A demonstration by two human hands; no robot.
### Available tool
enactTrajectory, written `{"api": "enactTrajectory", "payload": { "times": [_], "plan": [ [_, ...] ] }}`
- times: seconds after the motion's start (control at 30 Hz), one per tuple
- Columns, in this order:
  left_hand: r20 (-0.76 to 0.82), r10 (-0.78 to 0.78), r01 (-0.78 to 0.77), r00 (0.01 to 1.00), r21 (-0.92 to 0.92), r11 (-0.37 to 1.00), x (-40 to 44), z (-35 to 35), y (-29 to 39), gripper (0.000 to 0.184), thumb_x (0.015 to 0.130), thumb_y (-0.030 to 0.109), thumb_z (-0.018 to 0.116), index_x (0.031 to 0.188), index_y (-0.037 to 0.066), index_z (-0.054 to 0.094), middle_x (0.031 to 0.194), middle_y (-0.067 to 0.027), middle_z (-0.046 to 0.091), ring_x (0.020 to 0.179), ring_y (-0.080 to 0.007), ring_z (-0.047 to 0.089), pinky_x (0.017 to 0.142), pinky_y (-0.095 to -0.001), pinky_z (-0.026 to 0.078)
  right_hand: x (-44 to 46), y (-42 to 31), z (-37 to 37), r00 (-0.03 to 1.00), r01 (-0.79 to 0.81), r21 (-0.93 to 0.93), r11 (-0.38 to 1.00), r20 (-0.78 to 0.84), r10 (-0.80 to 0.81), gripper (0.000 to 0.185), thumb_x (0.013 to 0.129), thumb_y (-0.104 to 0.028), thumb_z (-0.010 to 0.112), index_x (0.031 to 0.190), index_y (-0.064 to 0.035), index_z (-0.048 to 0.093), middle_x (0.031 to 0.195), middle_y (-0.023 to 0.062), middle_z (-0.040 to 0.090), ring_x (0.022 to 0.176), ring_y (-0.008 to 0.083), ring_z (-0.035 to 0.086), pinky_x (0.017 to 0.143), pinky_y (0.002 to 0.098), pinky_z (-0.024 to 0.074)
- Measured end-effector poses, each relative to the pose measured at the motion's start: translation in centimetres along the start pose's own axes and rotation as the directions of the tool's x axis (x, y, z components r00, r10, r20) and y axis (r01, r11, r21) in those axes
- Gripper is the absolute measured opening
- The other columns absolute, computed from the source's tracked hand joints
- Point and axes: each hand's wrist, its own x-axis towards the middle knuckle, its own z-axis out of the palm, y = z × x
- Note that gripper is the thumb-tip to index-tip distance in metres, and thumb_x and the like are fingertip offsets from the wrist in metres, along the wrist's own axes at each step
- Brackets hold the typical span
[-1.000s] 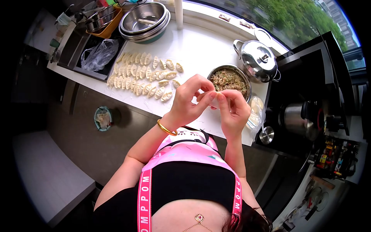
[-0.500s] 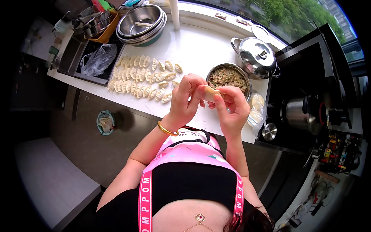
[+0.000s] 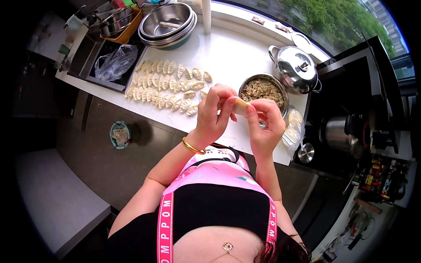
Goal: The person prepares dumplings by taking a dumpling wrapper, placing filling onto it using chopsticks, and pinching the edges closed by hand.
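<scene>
Between my two hands, a pale dumpling is pinched above the front of the white counter. My left hand grips its left end with thumb and fingers. At its right end, the thumb and fingers of my right hand press the edge. Just behind my hands stands a metal bowl of minced filling. Several rows of pleated dumplings lie on the counter to the left. A clear bag with round pale wrappers rests right of my right hand.
Behind the filling is a lidded steel pot. Stacked metal bowls stand at the back left, near a plastic bag by the sink. A dark stove with a pot lies right. A bin stands on the floor.
Both hands still hold the dumpling, their fingers shifted slightly along its edge. The whole view has turned a little, so the counter's things appear slightly further right.
</scene>
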Motion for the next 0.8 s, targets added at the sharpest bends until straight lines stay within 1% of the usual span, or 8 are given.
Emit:
{"api": "enactTrajectory", "payload": {
  "times": [0.1, 0.17, 0.3, 0.4, 0.5, 0.63, 0.7, 0.8],
  "plan": [
    [0.001, -0.004, 0.004, 1.000, 0.002, 1.000, -0.1, -0.2, -0.1, 0.009, 0.098, 0.006, 0.050, 0.098, 0.000, 0.044, 0.090, -0.0119, 0.058, 0.058, -0.0110, 0.061, 0.046, -0.0220, 0.049, 0.1, 0.1, 0.2, 0.999, 0.053, -0.062, 0.997, 0.005, -0.053, 0.007, 0.082, 0.002, 0.068, 0.085, 0.0013, 0.061, 0.080, 0.0118, 0.063, 0.072, 0.0195, 0.063, 0.058, 0.0271, 0.0533],
    [0.004, -0.005, 0.005, 1.000, -0.002, 1.000, -0.2, -0.2, 0.0, 0.009, 0.098, 0.006, 0.050, 0.098, 0.000, 0.043, 0.090, -0.0120, 0.058, 0.057, -0.0110, 0.061, 0.046, -0.0220, 0.049, -0.1, 0.4, 0.2, 0.988, 0.150, -0.164, 0.975, 0.002, -0.151, 0.007, 0.083, 0.002, 0.067, 0.085, 0.0011, 0.060, 0.080, 0.0117, 0.063, 0.070, 0.0200, 0.062, 0.058, 0.0277, 0.0527],
    [0.010, -0.016, 0.016, 1.000, 0.007, 1.000, -0.4, -0.5, 0.0, 0.008, 0.098, 0.006, 0.050, 0.099, 0.000, 0.043, 0.090, -0.0122, 0.058, 0.058, -0.0109, 0.061, 0.046, -0.0221, 0.049, -0.3, 0.4, 0.8, 0.994, 0.093, -0.083, 0.992, -0.042, -0.096, 0.008, 0.082, 0.001, 0.067, 0.085, 0.0012, 0.060, 0.080, 0.0112, 0.062, 0.070, 0.0200, 0.061, 0.059, 0.0281, 0.0522],
    [0.023, -0.002, 0.002, 1.000, -0.010, 1.000, -0.3, -0.6, 0.1, 0.008, 0.098, 0.005, 0.050, 0.099, 0.000, 0.043, 0.090, -0.0121, 0.058, 0.058, -0.0109, 0.061, 0.047, -0.0222, 0.049, -0.1, -0.3, 0.9, 1.000, -0.001, -0.039, 0.999, 0.004, 0.002, 0.008, 0.082, 0.001, 0.067, 0.086, 0.0010, 0.060, 0.081, 0.0108, 0.062, 0.070, 0.0201, 0.062, 0.060, 0.0283, 0.0521],
    [0.040, -0.006, 0.006, 0.999, -0.023, 1.000, -0.4, -0.6, 0.2, 0.009, 0.098, 0.005, 0.050, 0.099, 0.000, 0.043, 0.089, -0.0120, 0.058, 0.058, -0.0109, 0.061, 0.047, -0.0222, 0.049, 0.1, -0.1, 1.2, 0.999, 0.049, -0.037, 0.998, -0.009, -0.049, 0.008, 0.082, 0.001, 0.067, 0.086, 0.0007, 0.061, 0.082, 0.0108, 0.062, 0.071, 0.0200, 0.062, 0.059, 0.0283, 0.0512],
    [0.041, -0.020, 0.021, 0.999, -0.018, 1.000, -0.6, -0.4, 0.3, 0.010, 0.097, 0.005, 0.051, 0.099, 0.000, 0.043, 0.090, -0.0116, 0.057, 0.058, -0.0105, 0.060, 0.047, -0.0220, 0.049, 0.0, 0.6, 0.9, 0.988, 0.154, -0.139, 0.978, 0.014, -0.154, 0.009, 0.081, 0.001, 0.069, 0.086, 0.0007, 0.062, 0.082, 0.0115, 0.062, 0.071, 0.0214, 0.062, 0.061, 0.0288, 0.0505],
    [0.019, -0.081, 0.083, 0.997, -0.125, 0.989, -0.9, -0.2, 0.4, 0.012, 0.096, 0.005, 0.054, 0.101, 0.000, 0.044, 0.088, -0.0108, 0.059, 0.059, -0.0101, 0.061, 0.047, -0.0222, 0.050, 0.0, 0.6, 0.8, 0.984, 0.178, -0.172, 0.969, 0.008, -0.180, 0.009, 0.080, 0.001, 0.069, 0.086, 0.0008, 0.063, 0.082, 0.0118, 0.063, 0.071, 0.0220, 0.063, 0.062, 0.0290, 0.0502],
    [0.052, -0.178, 0.183, 0.983, -0.095, 0.979, -0.7, -0.4, 1.2, 0.013, 0.095, 0.005, 0.056, 0.102, -0.001, 0.047, 0.084, -0.0090, 0.061, 0.061, -0.0096, 0.062, 0.048, -0.0221, 0.051, 0.0, 0.5, 0.7, 0.987, 0.160, -0.163, 0.973, 0.023, -0.159, 0.013, 0.079, 0.000, 0.071, 0.089, 0.0009, 0.064, 0.082, 0.0119, 0.063, 0.073, 0.0230, 0.063, 0.062, 0.0289, 0.0502]
  ]
}}
